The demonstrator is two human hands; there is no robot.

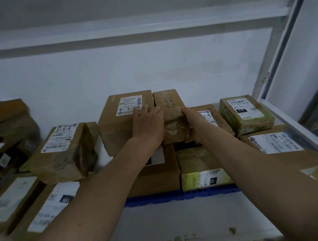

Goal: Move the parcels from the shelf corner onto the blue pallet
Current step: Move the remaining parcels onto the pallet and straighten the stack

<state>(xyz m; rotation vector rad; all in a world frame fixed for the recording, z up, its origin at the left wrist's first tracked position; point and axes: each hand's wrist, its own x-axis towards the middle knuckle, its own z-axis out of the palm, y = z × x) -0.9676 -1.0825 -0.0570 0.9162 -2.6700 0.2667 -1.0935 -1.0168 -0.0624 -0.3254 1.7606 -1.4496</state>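
Note:
A narrow brown taped parcel (169, 108) lies on top of the stack of cardboard parcels on the blue pallet (181, 195). My right hand (192, 123) grips its near right corner. My left hand (148, 123) lies against its left side, fingers stretched over the larger box (120, 123) with a white label beside it. Both forearms reach forward from the bottom of the view.
Below sit a brown box (158, 169) and a yellow-taped box (200, 170). A green-taped parcel (246, 115) and a labelled box (278, 145) lie at the right by a metal frame (281, 40). More parcels (61, 152) lie at the left, with the white wall behind.

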